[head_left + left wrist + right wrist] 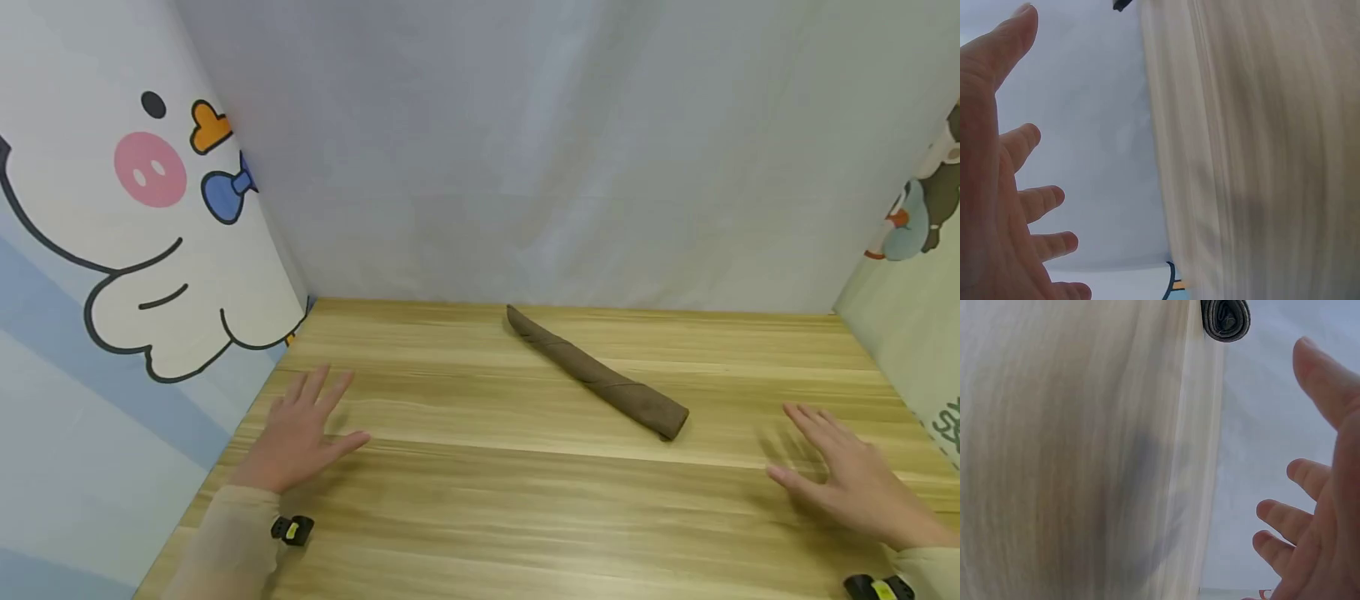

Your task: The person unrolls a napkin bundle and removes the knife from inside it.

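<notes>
A brown rolled-up cloth (600,377) lies slantwise on the wooden table, its narrow tip toward the back and its thicker end toward the right front. In the right wrist view the spiral end of the rolled cloth (1227,319) shows at the top. My left hand (300,433) is over the table's left side, fingers spread, holding nothing. My right hand (851,479) is over the right side, thumb apart from the fingers, also holding nothing. The cloth lies between the two hands, nearer the right one, and neither touches it.
A plain pale curtain (562,150) hangs along the table's back edge. On the left stands a panel with a cartoon duck (150,250); on the right, a greenish panel (915,333) bears cartoon figures. Bare wood-grain tabletop (510,517) spreads in front of the cloth.
</notes>
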`<state>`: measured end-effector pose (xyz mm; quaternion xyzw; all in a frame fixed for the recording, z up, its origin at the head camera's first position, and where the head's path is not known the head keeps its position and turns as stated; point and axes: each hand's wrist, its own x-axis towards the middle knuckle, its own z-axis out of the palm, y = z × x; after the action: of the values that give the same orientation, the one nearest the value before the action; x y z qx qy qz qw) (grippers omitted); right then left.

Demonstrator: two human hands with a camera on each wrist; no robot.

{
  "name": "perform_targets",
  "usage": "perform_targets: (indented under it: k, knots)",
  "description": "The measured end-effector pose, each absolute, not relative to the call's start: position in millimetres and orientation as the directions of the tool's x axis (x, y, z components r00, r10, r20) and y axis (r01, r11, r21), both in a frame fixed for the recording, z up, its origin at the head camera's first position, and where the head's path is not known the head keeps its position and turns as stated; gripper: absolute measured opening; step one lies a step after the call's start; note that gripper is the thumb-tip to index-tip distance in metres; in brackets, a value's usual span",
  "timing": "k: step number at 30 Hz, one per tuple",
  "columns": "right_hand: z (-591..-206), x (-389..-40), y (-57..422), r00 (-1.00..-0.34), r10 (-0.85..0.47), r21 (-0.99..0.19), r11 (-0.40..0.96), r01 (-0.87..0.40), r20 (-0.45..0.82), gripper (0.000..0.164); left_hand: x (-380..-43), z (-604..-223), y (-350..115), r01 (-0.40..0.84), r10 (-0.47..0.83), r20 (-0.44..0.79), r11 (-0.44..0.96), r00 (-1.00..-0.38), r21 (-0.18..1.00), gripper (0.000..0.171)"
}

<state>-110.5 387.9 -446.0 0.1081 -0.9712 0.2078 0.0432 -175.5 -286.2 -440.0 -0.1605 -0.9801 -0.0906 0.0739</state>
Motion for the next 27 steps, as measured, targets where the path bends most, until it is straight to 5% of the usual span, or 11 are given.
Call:
perform_targets:
  k: [27]
  knots:
    - [-426.3,-133.7,355.1,-0.945,-0.308,-0.499,0.805,-0.321,0.110,0.088,-197.8,-417.5,-223.3,0.428,0.403,0.195,0.897,-0.894,0.112,0.093]
